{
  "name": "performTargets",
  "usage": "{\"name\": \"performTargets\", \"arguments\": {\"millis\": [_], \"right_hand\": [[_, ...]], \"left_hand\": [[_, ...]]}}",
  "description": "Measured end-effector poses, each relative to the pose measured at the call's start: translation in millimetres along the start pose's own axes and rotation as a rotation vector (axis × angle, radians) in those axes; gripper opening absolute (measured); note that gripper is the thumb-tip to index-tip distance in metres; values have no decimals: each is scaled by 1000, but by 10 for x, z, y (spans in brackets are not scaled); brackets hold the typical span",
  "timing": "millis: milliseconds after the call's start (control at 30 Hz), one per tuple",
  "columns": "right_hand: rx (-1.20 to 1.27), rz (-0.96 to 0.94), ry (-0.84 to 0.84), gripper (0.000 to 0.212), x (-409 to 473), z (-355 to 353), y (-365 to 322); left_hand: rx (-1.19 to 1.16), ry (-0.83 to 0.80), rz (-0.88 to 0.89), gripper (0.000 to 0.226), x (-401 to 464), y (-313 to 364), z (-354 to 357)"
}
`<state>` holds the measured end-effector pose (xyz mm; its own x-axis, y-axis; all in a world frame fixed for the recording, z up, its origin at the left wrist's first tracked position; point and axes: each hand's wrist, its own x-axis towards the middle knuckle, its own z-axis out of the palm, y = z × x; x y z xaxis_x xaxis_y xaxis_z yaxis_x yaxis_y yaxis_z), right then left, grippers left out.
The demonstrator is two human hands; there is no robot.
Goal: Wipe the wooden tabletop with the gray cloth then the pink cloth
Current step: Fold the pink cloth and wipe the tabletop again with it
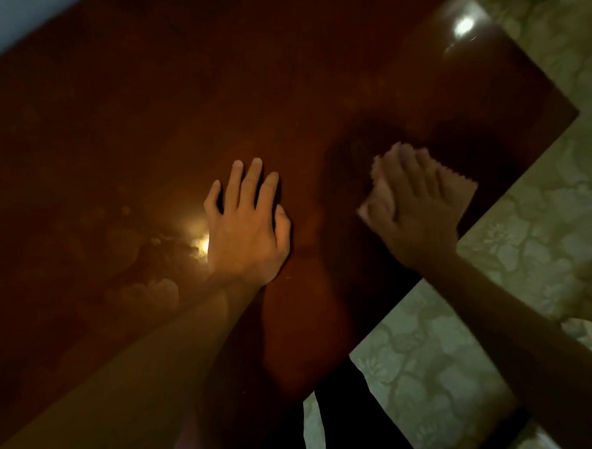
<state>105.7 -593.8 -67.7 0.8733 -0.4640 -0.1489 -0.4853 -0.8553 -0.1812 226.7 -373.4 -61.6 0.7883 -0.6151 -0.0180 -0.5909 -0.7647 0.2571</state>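
Near the counter's (146, 136) right edge, the right grip (413, 204) lies flat, fingers straight and together, pressing down on the pink cloth (457, 191). The cloth sits beneath the palm, its corners poking out past the fingers and thumb. Beside it, apart, the left grip (245, 227) rests spread and flat on bare wood.

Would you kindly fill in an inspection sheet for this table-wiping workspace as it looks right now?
Surface: wooden tabletop dark, glossy, with cloudy smears near the left side.
Job's things: pink cloth flat on the tabletop under the right hand; gray cloth not seen.
Clutter: nothing seen.
Grippers: left hand flat on the wood, fingers straight; right hand pressing the cloth, blurred.
Cables: nothing seen.
Surroundings: patterned floor beside the table; lamp glare on the wood.
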Motion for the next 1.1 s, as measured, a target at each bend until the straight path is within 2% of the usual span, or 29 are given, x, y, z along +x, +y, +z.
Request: {"name": "performTargets", "arguments": {"millis": [67,133,300,433,500,600,700,767,867,967,1033,1100], "right_hand": [[14,125,28,81,153,-56,58],[10,146,32,80,104,-16,-125],[-33,-168,6,73,-570,321,-905],[-42,-345,-23,69,-525,307,-825],[-24,-313,-36,71,-186,191,-546],[-2,-59,19,79,436,-48,-132],[-4,109,72,81,731,-111,-214],[-58,41,47,80,587,3,-539],[-88,-238,16,70,94,201,-934],[-72,-395,-17,67,90,167,-802],[-68,-351,5,69,369,67,-555],[-55,-186,38,76,716,-97,-285]], "left_hand": [[4,-5,-3,52,-1,5,-8],[6,-15,-7,53,4,3,-13],[15,-45,-9,54,14,-7,-25],[13,-50,-6,54,16,4,-35],[12,-44,-13,54,13,10,-35],[4,-33,-12,52,5,10,-34],[19,-37,-15,53,12,9,-34],[27,-46,-14,54,12,13,-40],[28,-56,0,56,14,1,-51],[26,-43,6,55,13,-7,-45],[37,-34,4,53,10,-9,-26],[36,-24,6,52,3,-9,-11]]}}
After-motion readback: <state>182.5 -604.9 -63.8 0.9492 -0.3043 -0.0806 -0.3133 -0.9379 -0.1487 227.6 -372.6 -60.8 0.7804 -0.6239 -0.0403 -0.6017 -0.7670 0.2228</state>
